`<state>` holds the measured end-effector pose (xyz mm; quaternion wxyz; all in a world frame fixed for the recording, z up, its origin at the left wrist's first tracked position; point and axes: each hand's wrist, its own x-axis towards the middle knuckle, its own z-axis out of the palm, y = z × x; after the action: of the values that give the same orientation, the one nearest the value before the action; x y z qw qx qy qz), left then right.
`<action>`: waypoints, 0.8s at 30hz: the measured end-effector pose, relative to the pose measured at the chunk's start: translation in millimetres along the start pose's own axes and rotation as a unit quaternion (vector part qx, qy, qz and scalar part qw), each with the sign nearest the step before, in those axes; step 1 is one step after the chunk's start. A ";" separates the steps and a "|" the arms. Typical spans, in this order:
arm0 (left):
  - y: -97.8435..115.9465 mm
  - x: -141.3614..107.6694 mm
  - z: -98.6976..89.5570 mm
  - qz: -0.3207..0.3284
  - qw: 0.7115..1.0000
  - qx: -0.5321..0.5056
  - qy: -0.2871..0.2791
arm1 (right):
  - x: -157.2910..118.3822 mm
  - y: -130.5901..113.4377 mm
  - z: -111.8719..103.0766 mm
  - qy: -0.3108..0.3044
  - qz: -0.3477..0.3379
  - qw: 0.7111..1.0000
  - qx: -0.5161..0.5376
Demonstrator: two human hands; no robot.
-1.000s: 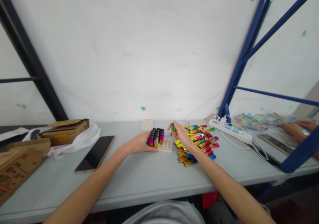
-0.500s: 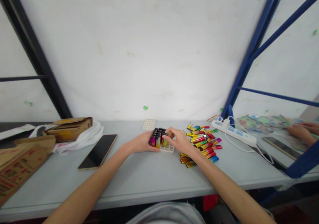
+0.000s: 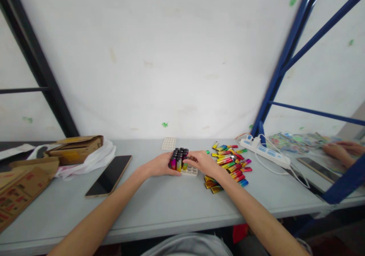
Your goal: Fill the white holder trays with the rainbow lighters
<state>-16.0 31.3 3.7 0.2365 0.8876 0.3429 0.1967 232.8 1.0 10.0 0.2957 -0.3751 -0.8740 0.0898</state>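
Note:
A white plastic tray [image 3: 190, 171] lies on the grey table [image 3: 159, 206], with several rainbow-coloured lighters [image 3: 178, 158] standing upright in its left part. My left hand [image 3: 159, 165] grips the tray and the standing lighters from the left. Coming from the right, my right hand [image 3: 203, 162] has its fingertips pinched on a lighter at the right edge of the standing group. A loose pile of coloured lighters [image 3: 231, 162] lies just right of my right hand.
An empty white tray [image 3: 169, 143] sits behind near the wall. A phone [image 3: 108, 175] lies to the left, beside cardboard boxes [image 3: 74, 148] and a white bag. A power strip [image 3: 265, 152] with cable lies to the right. A co-worker's hands [image 3: 339, 151] rest at far right behind the blue frame [image 3: 273, 85].
My right hand, which held a green lighter above the pile, moved left to the tray and now rests at the standing lighters. My left hand stayed on the tray.

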 end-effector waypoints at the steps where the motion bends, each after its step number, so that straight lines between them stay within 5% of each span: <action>1: 0.2 0.1 -0.1 0.001 1.000 -0.002 -0.001 | 0.4 -0.8 0.0 -0.007 0.000 1.000 -0.011; 8: -0.5 0.5 0.2 -0.001 1.000 0.002 0.003 | -0.4 2.7 -7.0 0.003 0.007 0.997 -0.072; 13: 0.1 -0.2 -0.1 -0.020 1.000 0.015 0.001 | -10.2 48.7 -27.1 0.100 -0.003 0.989 -0.111; 18: -2.3 0.2 0.1 -0.020 0.999 0.022 0.011 | -19.5 100.0 -27.5 -0.020 0.103 0.980 -0.171; 24: -4.4 1.1 0.3 -0.006 1.000 0.028 0.007 | -12.9 108.0 -22.3 -0.051 0.155 0.972 -0.172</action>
<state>-17.3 34.9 1.2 0.2106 0.8902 0.3552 0.1921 318.0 66.3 -18.7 0.1647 -0.5461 -0.8214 0.0016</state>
